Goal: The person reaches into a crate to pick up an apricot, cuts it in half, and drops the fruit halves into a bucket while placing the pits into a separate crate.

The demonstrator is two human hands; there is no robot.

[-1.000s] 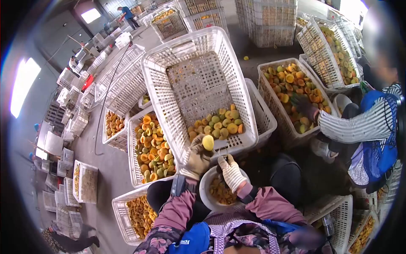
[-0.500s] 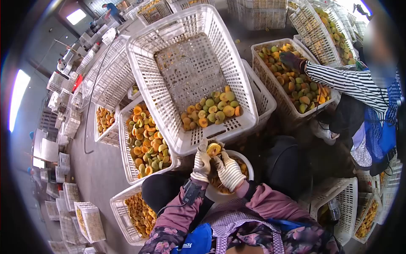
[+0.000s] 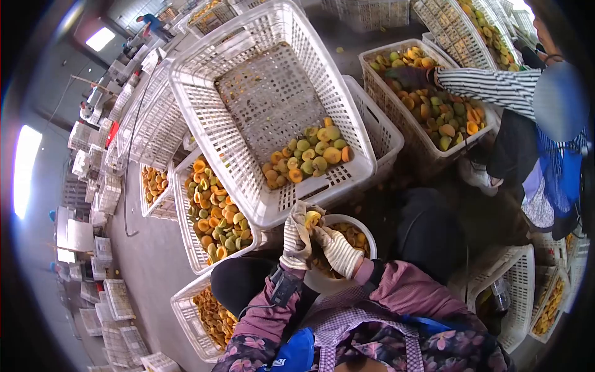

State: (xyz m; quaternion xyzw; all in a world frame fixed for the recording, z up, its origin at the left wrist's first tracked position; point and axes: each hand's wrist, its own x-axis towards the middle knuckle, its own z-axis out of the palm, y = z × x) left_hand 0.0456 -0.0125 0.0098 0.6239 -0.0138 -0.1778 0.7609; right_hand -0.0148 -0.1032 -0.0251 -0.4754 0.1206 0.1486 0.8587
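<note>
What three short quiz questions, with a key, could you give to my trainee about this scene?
1. True or false: the gloved left hand holds a yellow fruit piece.

2. In the large central crate, where is the fruit gathered?
A) At the end nearest the wearer
B) At the farthest end
C) Spread evenly

3. Fill in: the co-worker's sleeve has black and white ____.

Key: 1 true; 2 A; 3 stripes.

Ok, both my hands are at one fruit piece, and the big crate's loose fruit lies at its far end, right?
No, the head view shows the loose fruit in the big crate at its near end. Your left hand and right hand are at one fruit piece.
</note>
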